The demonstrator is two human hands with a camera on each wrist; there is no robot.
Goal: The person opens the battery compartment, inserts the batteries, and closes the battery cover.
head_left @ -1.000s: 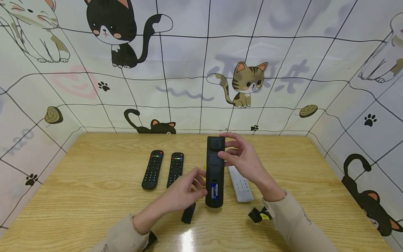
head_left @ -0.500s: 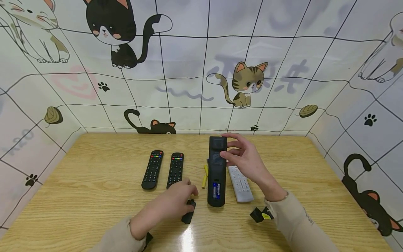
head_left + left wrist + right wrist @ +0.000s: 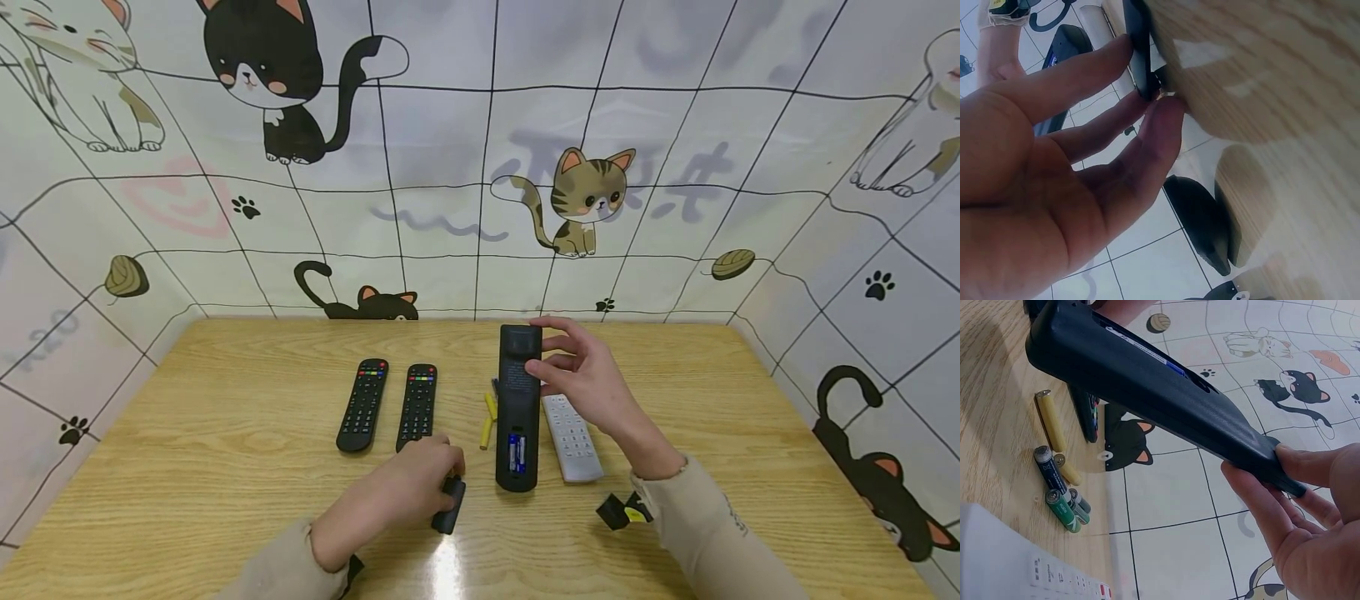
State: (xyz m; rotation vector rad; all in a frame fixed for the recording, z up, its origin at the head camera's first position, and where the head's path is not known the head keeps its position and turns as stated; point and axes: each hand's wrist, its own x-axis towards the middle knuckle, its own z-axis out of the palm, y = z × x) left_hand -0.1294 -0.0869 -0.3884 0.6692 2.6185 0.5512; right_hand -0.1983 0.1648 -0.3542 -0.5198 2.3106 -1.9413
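My right hand (image 3: 585, 383) grips a black remote control (image 3: 518, 392) by its upper end, its back turned toward me. Two blue batteries (image 3: 517, 454) sit in its uncovered battery compartment near the lower end. Down at the table, my left hand (image 3: 412, 479) pinches a small black battery cover (image 3: 450, 515) between thumb and fingers. In the left wrist view the cover (image 3: 1139, 50) stands on edge at the wood surface, touched by the thumb. The right wrist view shows the remote (image 3: 1160, 403) held tilted above the table.
Two black remotes (image 3: 363, 406) (image 3: 417, 404) lie to the left, a white remote (image 3: 573, 440) to the right. Loose yellow batteries (image 3: 487, 432) and a green one (image 3: 1063, 511) lie behind the held remote. Cat-patterned panels (image 3: 450, 200) border the wooden table (image 3: 240, 417).
My left hand has left the remote's side, moved down and left to the battery cover, and taken hold of it. The remote in my right hand has shifted slightly right.
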